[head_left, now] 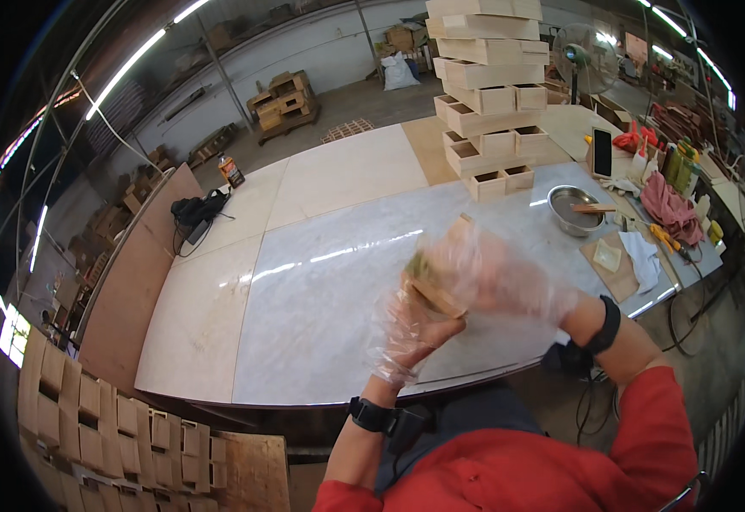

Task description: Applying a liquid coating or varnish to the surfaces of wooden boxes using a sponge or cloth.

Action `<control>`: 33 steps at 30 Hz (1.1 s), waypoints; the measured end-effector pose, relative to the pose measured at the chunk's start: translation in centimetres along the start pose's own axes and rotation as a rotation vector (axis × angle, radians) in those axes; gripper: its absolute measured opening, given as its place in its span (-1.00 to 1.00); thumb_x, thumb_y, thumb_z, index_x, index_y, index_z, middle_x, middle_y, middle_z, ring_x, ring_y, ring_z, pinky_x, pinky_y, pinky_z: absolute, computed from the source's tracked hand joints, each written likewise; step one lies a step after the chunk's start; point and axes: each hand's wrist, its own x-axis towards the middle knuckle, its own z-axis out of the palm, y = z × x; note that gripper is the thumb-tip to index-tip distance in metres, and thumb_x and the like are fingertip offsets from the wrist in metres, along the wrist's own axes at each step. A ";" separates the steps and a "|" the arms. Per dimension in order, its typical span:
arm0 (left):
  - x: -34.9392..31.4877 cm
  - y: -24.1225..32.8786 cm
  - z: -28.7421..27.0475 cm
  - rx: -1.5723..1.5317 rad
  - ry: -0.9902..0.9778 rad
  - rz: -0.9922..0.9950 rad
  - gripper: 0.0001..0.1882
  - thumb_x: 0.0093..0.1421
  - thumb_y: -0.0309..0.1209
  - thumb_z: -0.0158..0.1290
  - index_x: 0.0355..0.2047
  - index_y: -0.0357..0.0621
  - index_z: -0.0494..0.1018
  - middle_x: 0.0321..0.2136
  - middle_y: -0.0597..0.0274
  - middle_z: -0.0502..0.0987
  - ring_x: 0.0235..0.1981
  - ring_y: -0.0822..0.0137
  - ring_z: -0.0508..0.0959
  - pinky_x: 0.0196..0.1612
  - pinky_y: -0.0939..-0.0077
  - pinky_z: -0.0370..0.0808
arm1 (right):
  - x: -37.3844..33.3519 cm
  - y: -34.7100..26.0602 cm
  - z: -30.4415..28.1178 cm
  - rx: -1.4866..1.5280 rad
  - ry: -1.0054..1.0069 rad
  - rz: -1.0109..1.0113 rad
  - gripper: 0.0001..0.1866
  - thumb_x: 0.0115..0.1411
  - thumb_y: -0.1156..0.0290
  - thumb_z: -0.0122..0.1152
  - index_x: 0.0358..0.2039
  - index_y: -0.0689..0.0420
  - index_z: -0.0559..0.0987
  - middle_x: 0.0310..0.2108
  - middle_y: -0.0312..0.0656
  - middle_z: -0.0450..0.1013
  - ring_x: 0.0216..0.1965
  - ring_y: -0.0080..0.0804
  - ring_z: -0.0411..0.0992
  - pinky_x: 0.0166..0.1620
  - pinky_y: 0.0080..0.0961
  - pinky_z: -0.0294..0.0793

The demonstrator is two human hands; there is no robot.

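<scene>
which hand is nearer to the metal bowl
Right. The right hand, blurred at the wooden box, is left of the bowl and nearer the person; the left hand, gripping the box, is farther off left.

Tall box stack (488, 77) at the right rear of the worktable (330, 192)

In front of the stack, a wooden box (437, 299) is between the left hand (411, 328) and right hand (518, 277), above the table. Right of the stack's foot sits a bowl (564, 224), a wooden stick (593, 208) across its right rim. Behind the bowl is a phone (601, 154); farther right lies a crumpled cloth (671, 209). Toward the table's far left stands a bottle (231, 171). Further box rows (108, 418) are off the near left corner. A fan (584, 58) stands behind, right of the stack.
</scene>
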 end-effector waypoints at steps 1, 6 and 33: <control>0.0 -0.2 0.0 -0.001 -0.002 0.005 -0.32 -0.18 -0.33 0.37 -0.08 -0.20 0.27 -0.17 0.06 0.51 -0.12 0.25 0.54 -0.11 0.34 0.49 | 0.3 0.3 0.1 -0.006 0.001 -0.001 -0.72 0.07 0.40 0.18 -0.17 0.18 0.52 -0.50 -0.15 0.39 -0.50 -0.13 0.39 -0.38 -0.25 0.41; 0.4 0.3 -1.2 -0.024 0.037 0.095 -0.29 -0.13 -0.26 0.42 -0.06 -0.22 0.26 -0.17 0.02 0.52 -0.12 0.22 0.55 -0.05 0.39 0.48 | -0.1 -2.6 -1.0 -0.022 -0.129 0.050 -0.63 0.02 0.40 0.21 -0.13 0.21 0.49 -0.45 -0.11 0.37 -0.50 -0.16 0.37 -0.40 -0.28 0.38; 2.0 -0.5 1.1 0.044 0.073 -0.005 -0.32 -0.15 -0.30 0.38 -0.13 -0.27 0.22 -0.29 0.05 0.53 -0.27 0.24 0.57 -0.21 0.36 0.52 | -3.8 0.2 -1.5 -0.259 0.077 0.011 -0.69 0.03 0.41 0.16 -0.19 0.24 0.50 -0.49 -0.07 0.42 -0.47 -0.16 0.44 -0.45 -0.26 0.34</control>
